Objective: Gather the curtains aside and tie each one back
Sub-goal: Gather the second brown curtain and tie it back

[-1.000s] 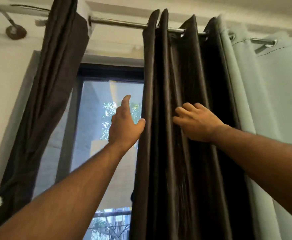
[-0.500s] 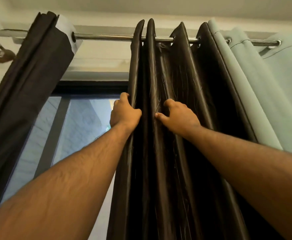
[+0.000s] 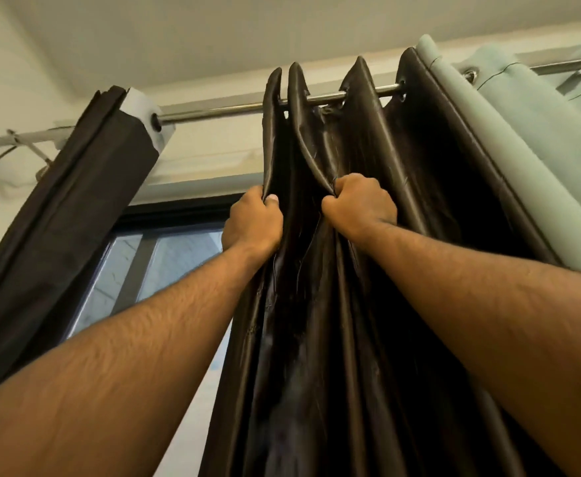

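A shiny dark brown curtain (image 3: 378, 304) hangs in bunched folds from a metal rod (image 3: 213, 110) in the middle of the view. My left hand (image 3: 252, 223) grips the curtain's leftmost fold high up, thumb on the front. My right hand (image 3: 363, 206) is fisted round the fold beside it, a little to the right. A second dark brown curtain (image 3: 58, 228) hangs gathered at the left end of the rod, slanting down to the left.
A pale green curtain (image 3: 523, 156) hangs directly right of the dark one on the same rod. Between the two dark curtains the window glass (image 3: 165, 266) with its dark frame shows. The ceiling is close above the rod.
Both hands went from flat on the folds to gripping them and have risen toward the rod. The view has tilted upward.
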`<action>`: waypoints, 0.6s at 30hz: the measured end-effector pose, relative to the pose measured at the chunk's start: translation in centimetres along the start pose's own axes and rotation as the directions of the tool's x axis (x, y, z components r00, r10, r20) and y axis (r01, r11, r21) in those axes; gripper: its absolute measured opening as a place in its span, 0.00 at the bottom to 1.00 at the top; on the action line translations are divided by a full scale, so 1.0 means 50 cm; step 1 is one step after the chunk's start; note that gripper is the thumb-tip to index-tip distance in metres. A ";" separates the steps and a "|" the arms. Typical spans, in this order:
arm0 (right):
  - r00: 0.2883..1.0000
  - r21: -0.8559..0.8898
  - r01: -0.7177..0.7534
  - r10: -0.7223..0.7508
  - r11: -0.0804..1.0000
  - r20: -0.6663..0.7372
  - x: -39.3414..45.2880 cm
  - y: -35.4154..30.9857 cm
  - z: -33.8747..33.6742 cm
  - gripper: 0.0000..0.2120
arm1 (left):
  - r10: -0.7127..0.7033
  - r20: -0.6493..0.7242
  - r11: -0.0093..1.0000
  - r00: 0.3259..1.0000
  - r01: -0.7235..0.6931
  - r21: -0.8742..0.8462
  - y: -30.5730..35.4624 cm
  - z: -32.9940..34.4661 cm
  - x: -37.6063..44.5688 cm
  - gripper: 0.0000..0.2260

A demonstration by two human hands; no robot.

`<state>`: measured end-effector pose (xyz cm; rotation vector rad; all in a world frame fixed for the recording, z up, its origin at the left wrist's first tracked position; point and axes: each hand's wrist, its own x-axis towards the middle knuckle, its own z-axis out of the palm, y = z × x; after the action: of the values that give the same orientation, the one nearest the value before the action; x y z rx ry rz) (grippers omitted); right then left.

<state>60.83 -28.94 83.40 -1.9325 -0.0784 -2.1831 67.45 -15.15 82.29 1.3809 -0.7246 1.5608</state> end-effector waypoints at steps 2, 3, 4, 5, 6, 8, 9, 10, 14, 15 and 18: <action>1.000 -0.045 -0.013 0.013 0.999 -0.009 0.027 0.046 -0.035 0.09 | 0.036 0.011 0.999 0.999 -0.036 0.034 0.031 0.011 0.002 0.11; 0.999 -0.059 -0.034 0.033 0.998 -0.023 0.041 0.070 -0.048 0.11 | 0.043 0.025 0.998 0.999 -0.044 0.042 0.047 0.019 0.002 0.12; 0.998 -0.064 -0.058 0.056 0.996 -0.039 0.053 0.091 -0.060 0.12 | 0.048 0.042 0.998 0.998 -0.049 0.030 0.063 0.029 0.001 0.13; 0.995 -0.057 -0.083 0.080 0.995 -0.051 0.062 0.112 -0.069 0.12 | 0.057 0.059 0.998 0.997 -0.056 -0.006 0.078 0.042 -0.001 0.14; 0.993 -0.034 -0.105 0.103 0.994 -0.055 0.069 0.132 -0.079 0.12 | 0.076 0.064 0.996 0.995 -0.072 -0.060 0.095 0.056 -0.002 0.14; 0.990 0.020 -0.131 0.132 0.991 -0.046 0.079 0.165 -0.103 0.09 | 0.111 0.059 0.981 0.992 -0.100 -0.165 0.140 0.084 0.000 0.15; 0.989 0.052 -0.136 0.139 0.989 -0.042 0.084 0.180 -0.115 0.07 | 0.128 0.070 0.971 0.989 -0.111 -0.212 0.167 0.097 0.002 0.15; 0.991 0.085 -0.129 0.132 0.988 -0.038 0.087 0.189 -0.127 0.05 | 0.151 0.098 0.958 0.984 -0.121 -0.259 0.192 0.109 0.005 0.15; 1.000 0.158 0.016 -0.013 0.987 -0.018 0.105 0.217 -0.164 0.13 | 0.235 0.187 0.935 0.954 -0.169 -0.311 0.281 0.176 -0.008 0.16; 0.999 0.192 0.050 -0.050 0.980 -0.004 0.108 0.219 -0.167 0.14 | 0.230 0.188 0.943 0.955 -0.171 -0.285 0.288 0.188 -0.012 0.15; 0.991 0.331 0.119 -0.131 0.936 0.012 0.105 0.216 -0.168 0.16 | 0.154 0.169 0.962 0.974 -0.109 -0.252 0.295 0.192 -0.007 0.11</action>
<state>54.26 -41.71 86.30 -1.8148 -0.5515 -2.0516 58.47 -29.85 85.89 1.3291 -1.1045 1.4007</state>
